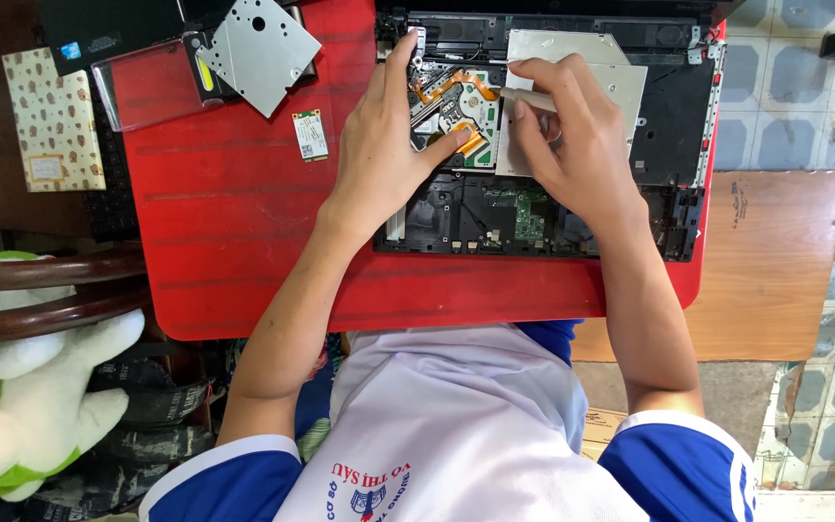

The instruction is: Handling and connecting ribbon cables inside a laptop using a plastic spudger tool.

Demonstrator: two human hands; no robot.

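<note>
An opened black laptop chassis [669, 145] lies on a red table [234, 213]. On top of it sits a silver optical drive [620, 82] with its green circuit board and orange flex cable [461, 97] exposed. My left hand [384, 135] grips the drive's left side, thumb pressed on the board's edge. My right hand [572, 135] holds the silver cover plate of the drive, fingers curled over its edge.
A silver metal bracket [258, 48], a clear plastic piece [147, 82] and a small green wireless card [309, 134] lie on the table's left part. A patterned notebook [50, 121] and a plush toy [31, 396] sit further left. A wooden board [775, 261] is at right.
</note>
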